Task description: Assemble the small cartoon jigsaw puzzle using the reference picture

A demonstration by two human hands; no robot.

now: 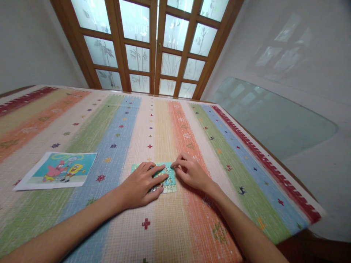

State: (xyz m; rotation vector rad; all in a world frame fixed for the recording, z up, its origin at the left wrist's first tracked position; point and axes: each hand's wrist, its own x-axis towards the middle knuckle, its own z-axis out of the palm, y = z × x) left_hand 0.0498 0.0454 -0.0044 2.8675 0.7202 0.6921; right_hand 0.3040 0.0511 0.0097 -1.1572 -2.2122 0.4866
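A small jigsaw puzzle (170, 182) in teal and pale green lies on the tablecloth in front of me, mostly assembled. A pale, irregular gap shows in its upper right part. My left hand (142, 184) rests flat over the puzzle's left and middle, fingers spread and touching it, hiding much of the picture. At the upper right edge, my right hand (189, 171) has its thumb and index finger pinched together on what looks like a puzzle piece, largely hidden by the fingertips.
To the left lies a printed cartoon picture (64, 168) on white paper. A striped tablecloth (148, 226) covers the table. Beyond its far edge stand wooden doors (153, 44) with frosted panes. A white wall (307, 54) is on the right.
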